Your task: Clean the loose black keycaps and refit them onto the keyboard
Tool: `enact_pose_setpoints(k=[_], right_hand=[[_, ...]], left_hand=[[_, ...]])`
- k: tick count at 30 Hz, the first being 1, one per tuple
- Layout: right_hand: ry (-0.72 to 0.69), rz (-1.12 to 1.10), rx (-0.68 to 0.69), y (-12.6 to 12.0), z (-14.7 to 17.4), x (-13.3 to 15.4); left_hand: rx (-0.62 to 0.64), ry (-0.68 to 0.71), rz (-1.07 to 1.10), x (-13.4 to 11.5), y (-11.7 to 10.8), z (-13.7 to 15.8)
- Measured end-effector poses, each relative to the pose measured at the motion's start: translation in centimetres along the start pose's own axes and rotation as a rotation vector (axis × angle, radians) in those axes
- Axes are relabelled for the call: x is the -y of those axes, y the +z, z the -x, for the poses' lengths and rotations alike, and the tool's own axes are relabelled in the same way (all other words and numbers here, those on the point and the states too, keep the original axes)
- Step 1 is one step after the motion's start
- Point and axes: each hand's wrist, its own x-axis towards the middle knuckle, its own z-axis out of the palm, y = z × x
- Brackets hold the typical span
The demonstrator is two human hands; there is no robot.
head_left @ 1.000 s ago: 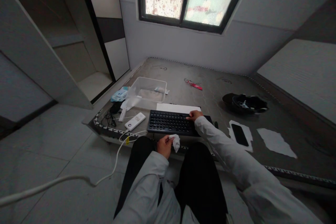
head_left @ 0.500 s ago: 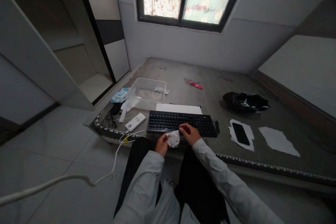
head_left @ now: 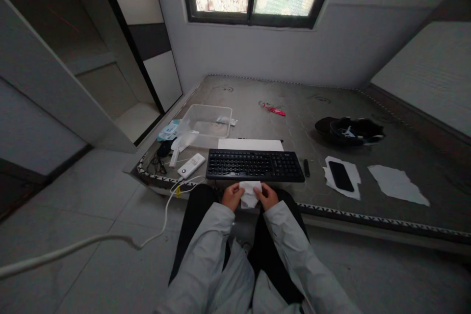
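A small white tissue (head_left: 250, 194), creased and partly spread, hangs between my two hands over my lap. My left hand (head_left: 231, 197) pinches its left edge, thumb on top. Its right edge is gripped by my right hand (head_left: 268, 196) between thumb and fingers. Just beyond the hands, a black keyboard (head_left: 253, 166) lies near the front edge of the mattress (head_left: 294, 130). Behind the keyboard is a flat white sheet or board (head_left: 250, 144), partly covered by it.
At left stand a clear plastic box (head_left: 206, 125), a blue-and-white packet (head_left: 169, 130) and a white power bank (head_left: 191, 165) with a cable (head_left: 165, 216) trailing to the floor. A phone (head_left: 341, 176) on paper, another paper piece (head_left: 399, 185) and a black cap (head_left: 349, 131) lie right.
My right hand has moved from the keyboard's front edge to the tissue and now grips its right side. The tissue, bunched before, is spread flatter between both hands. The view has shifted slightly.
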Motion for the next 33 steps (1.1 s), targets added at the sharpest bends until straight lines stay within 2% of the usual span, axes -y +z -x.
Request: enact_pose_setpoints(k=[5, 10, 14, 20, 26, 33], right_hand=[[0.128, -0.053, -0.002, 0.1, 0.2, 0.2], [0.125, -0.042, 0.002, -0.2, 0.1, 0.4], [0.130, -0.101, -0.010, -0.2, 0.0, 0.1], [0.143, -0.170, -0.021, 0.0, -0.1, -0.3], [0.167, -0.194, -0.064, -0.1, -0.2, -0.2], [0.133, -0.128, -0.039, 0.1, 0.0, 0.3]], left_hand=[[-0.122, -0.064, -0.155, 0.8, -0.5, -0.4], [-0.164, -0.122, -0.046, 1.1, -1.1, -0.8], [-0.138, -0.162, 0.028, 0.9, -1.2, -0.6], [0.007, -0.088, -0.088, 0.3, -0.9, 0.3], [-0.016, -0.052, -0.079, 0.0, -0.6, 0.4], [-0.108, -0.011, -0.084, 0.4, -1.0, 0.0]])
